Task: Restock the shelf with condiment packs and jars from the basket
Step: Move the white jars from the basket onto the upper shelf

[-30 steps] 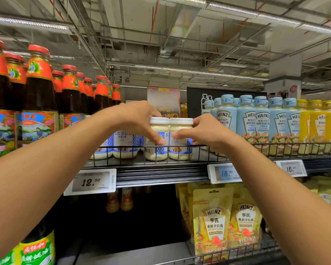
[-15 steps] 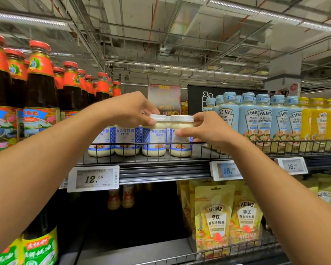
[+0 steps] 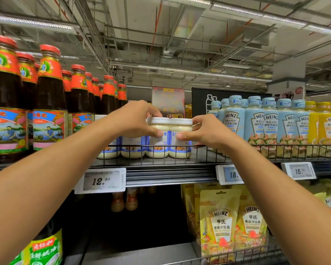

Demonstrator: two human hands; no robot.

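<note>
Pretty bare-bones ceiling across the whole top half of the frame, unfinished, with exposed pipes and metal framing, lit by long strip lights at upper left and upper right. A fat pale pillar comes down at the right. A black sign sits mid-frame behind the dark metal shelf.

Clear glossy jars with smooth white plastic lids sit behind a black metal wire rail.
</note>
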